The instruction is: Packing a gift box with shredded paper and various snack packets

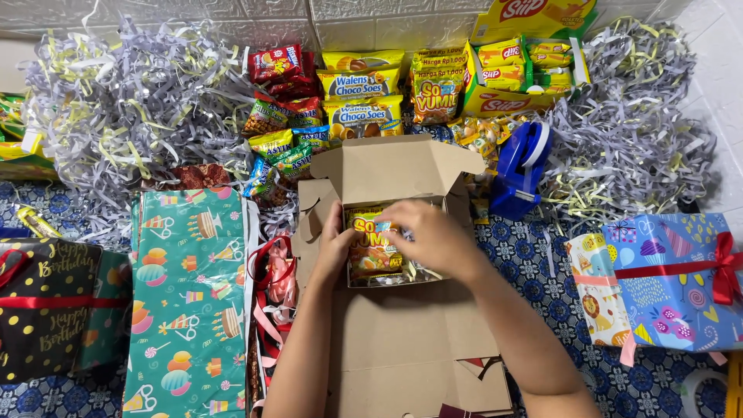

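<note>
Brown cardboard box (387, 174) sits open in the middle, a yellow snack pack (370, 246) lying inside it. The left hand (334, 249) braces the box's left wall, fingers curled over the pack's edge. The right hand (433, 236) rests over the pack, its grip pinching a small wrapper (385, 227). Blue tape dispenser (520, 169) stands just right.

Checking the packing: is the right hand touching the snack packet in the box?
Touching. The head view shows the right hand lying on the yellow snack packet inside the box, fingers covering its top edge.
</note>
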